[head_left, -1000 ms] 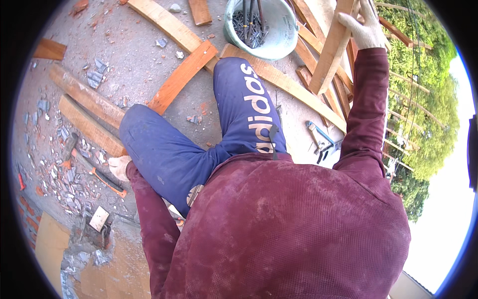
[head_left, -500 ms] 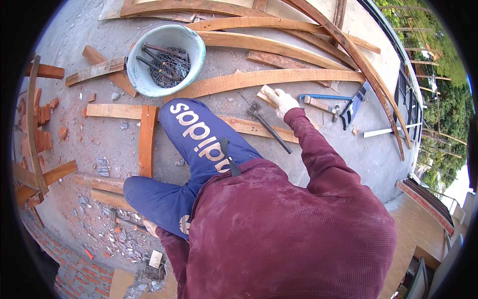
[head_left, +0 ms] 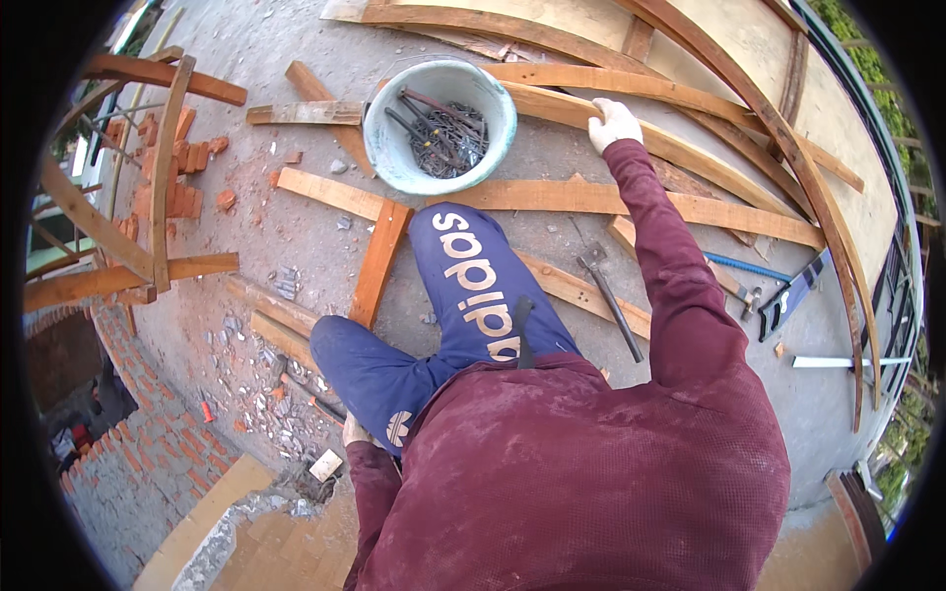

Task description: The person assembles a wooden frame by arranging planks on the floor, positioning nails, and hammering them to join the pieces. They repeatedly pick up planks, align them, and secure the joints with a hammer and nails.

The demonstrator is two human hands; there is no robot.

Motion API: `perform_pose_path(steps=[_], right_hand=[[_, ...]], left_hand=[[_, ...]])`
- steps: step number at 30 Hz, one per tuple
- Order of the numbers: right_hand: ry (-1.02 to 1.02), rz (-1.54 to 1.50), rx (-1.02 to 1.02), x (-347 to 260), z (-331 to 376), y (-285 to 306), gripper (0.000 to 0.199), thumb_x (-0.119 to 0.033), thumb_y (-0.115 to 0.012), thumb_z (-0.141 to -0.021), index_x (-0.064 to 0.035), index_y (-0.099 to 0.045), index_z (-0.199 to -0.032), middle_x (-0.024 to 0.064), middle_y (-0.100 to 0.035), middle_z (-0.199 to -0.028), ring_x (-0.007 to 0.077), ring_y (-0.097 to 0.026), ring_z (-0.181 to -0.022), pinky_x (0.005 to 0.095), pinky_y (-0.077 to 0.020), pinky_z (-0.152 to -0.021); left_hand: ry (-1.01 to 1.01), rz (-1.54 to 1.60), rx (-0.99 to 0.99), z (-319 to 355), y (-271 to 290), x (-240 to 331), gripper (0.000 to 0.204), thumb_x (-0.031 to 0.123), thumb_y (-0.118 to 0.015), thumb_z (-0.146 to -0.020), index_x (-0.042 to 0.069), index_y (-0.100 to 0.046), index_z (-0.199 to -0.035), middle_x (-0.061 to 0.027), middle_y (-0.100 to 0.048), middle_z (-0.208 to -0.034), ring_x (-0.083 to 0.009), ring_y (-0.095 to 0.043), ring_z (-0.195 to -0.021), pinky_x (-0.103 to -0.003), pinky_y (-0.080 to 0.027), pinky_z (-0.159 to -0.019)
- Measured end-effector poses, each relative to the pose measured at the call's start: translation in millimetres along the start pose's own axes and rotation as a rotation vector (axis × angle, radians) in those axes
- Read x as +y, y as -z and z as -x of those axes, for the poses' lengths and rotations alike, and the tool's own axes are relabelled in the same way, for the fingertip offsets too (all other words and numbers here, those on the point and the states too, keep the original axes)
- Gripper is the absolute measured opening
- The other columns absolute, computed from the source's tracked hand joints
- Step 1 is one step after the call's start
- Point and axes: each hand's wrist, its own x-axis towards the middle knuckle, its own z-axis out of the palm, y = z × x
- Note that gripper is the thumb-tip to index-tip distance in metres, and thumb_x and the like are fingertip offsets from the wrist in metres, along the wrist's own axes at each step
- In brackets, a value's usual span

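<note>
My right hand (head_left: 615,126), in a white glove, is at the far side with the arm stretched out. Its fingers are closed on the edge of a long wooden plank (head_left: 690,158). Low on the left, my left hand (head_left: 356,431) shows only in part beside my bent knee. It is closed round the handle end of a hammer (head_left: 313,396) whose head lies over rubble. A second hammer (head_left: 613,300) with a dark handle lies on the floor right of my leg. Near its head, a short wood piece (head_left: 622,232) is partly hidden by my right sleeve.
A pale bucket (head_left: 378,148) of nails and metal tools stands beyond my knee. Wooden planks (head_left: 512,195) spread around it. On the right lie a handsaw (head_left: 794,295) and another hammer (head_left: 746,303). Bricks (head_left: 183,197) and a timber frame (head_left: 163,177) stand left, with rubble (head_left: 261,409) nearer.
My right hand has left the short wood piece and reached farther out to the long plank. The view has turned, so the scene sits farther right. My left hand stays at the hammer.
</note>
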Motion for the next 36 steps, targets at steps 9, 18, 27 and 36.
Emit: perform_pose_path(steps=[9, 18, 27, 36], right_hand=[[0.381, -0.819, -0.35, -323.2, 30.9, -0.8, 0.034, -0.013, -0.066, -0.091, -0.0046, -0.07, -0.124, 0.0175, -0.072, -0.115, 0.0313, -0.071, -0.108, 0.0379, -0.0549, -0.097], [0.492, 0.067, -0.421, -475.8, -78.5, -166.5, 0.057, -0.01, -0.069, -0.084, -0.0128, -0.055, -0.138, 0.018, -0.062, -0.129, 0.0396, -0.063, -0.119, 0.0472, -0.0518, -0.104], [0.35, 0.266, -0.867, -494.2, -124.7, -238.4, 0.077, -0.037, -0.084, -0.063, 0.0019, -0.064, -0.127, 0.0243, -0.071, -0.12, 0.0358, -0.07, -0.112, 0.0394, -0.0547, -0.097], [0.326, -0.286, -0.617, -463.9, 2.6, -220.0, 0.07, -0.037, -0.086, -0.063, 0.0028, -0.068, -0.116, 0.0197, -0.071, -0.109, 0.0313, -0.069, -0.1, 0.0391, -0.0545, -0.09]], left_hand=[[0.17, 0.146, 0.814, -28.6, 4.5, 37.9, 0.051, 0.044, -0.053, -0.103, 0.0, -0.067, -0.125, -0.0252, -0.071, -0.114, -0.0385, -0.067, -0.108, -0.043, -0.049, -0.095], [0.312, -0.127, 0.901, -99.7, -60.7, 117.1, 0.061, 0.051, -0.04, -0.105, 0.002, -0.065, -0.131, -0.0273, -0.067, -0.127, -0.0445, -0.063, -0.118, -0.049, -0.048, -0.102], [0.438, -0.214, 0.956, -82.5, -58.8, 146.1, 0.057, 0.05, -0.052, -0.103, 0.005, -0.061, -0.137, -0.0235, -0.067, -0.127, -0.0416, -0.064, -0.115, -0.049, -0.049, -0.099], [0.466, -0.214, 0.917, -90.0, -56.5, 149.3, 0.064, 0.058, -0.05, -0.101, 0.008, -0.061, -0.139, -0.0221, -0.066, -0.13, -0.0406, -0.064, -0.116, -0.051, -0.05, -0.098]])
